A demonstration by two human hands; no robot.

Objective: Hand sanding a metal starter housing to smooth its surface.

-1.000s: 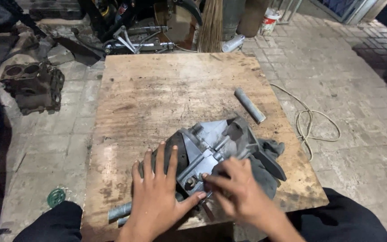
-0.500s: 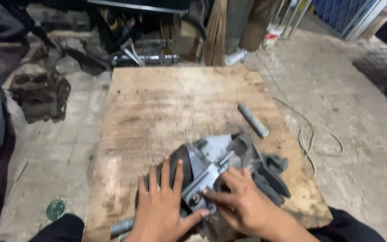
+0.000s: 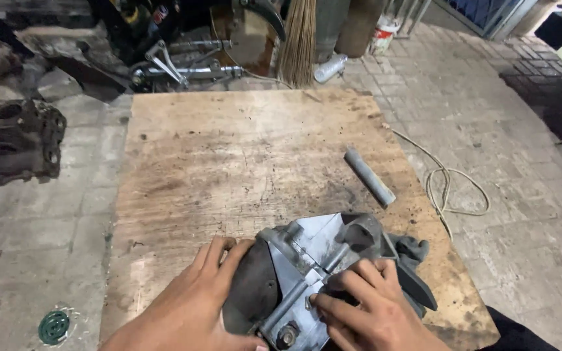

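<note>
From the head camera, looking down: a worn wooden board lies flat on a paved floor, and near its close edge sits a grey metal casting — an angular machine part with flat plates, a round boss and a bolt head at its lower end. A dark rubbery piece sticks out from its right side.

The left hand lies flat with fingers spread, palm down, resting against the dark rounded left face of the casting, fingertips touching the edge where the dark face meets the pale plate. It presses rather than grips; nothing is closed inside it. The right hand rests on top of the casting's right part, fingers bent and pointing left across the pale plate, fingertips touching the metal. Whether those fingers pinch some small piece there cannot be told. The two hands lie close together, on either side of the casting, not touching each other.

Further up the board, well apart from the casting, a short grey metal tube lies at a slant near the right edge. Off the board to the right a pale cord loops on the paving. To the left an old engine block stands on the floor, and a small green round grate lies near the lower left. A broom and metal clutter stand behind the board.
</note>
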